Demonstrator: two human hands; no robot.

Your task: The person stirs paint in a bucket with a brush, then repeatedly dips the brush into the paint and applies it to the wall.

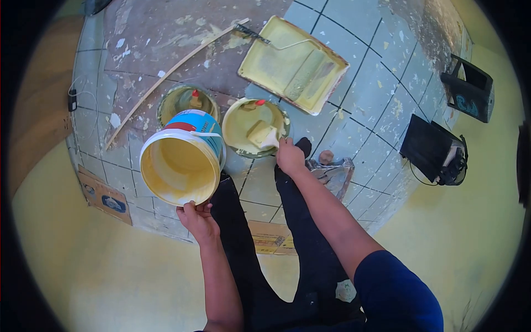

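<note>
Tilted paint bucket point(181, 160) gripped at near rim by left hand point(196, 217).
Right hand point(290, 156) clenched on paintbrush point(264, 135) inside small paint pot point(255, 126), just right of bucket; roller tray point(293, 63) beyond on tiled floor point(381, 83).

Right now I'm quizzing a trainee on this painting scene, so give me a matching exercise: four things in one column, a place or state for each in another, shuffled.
Things:
1. Bucket
2. Brush
3. Tray
4. Stick

Places or states:
A. Lies slanted across the floor, left of the tray
B. Tipped on its side, rim held by the left hand
C. Flat on the floor at the top, roller handle on it
D. In the small open can, held by the right hand

Pairs: 1-B, 2-D, 3-C, 4-A
</note>
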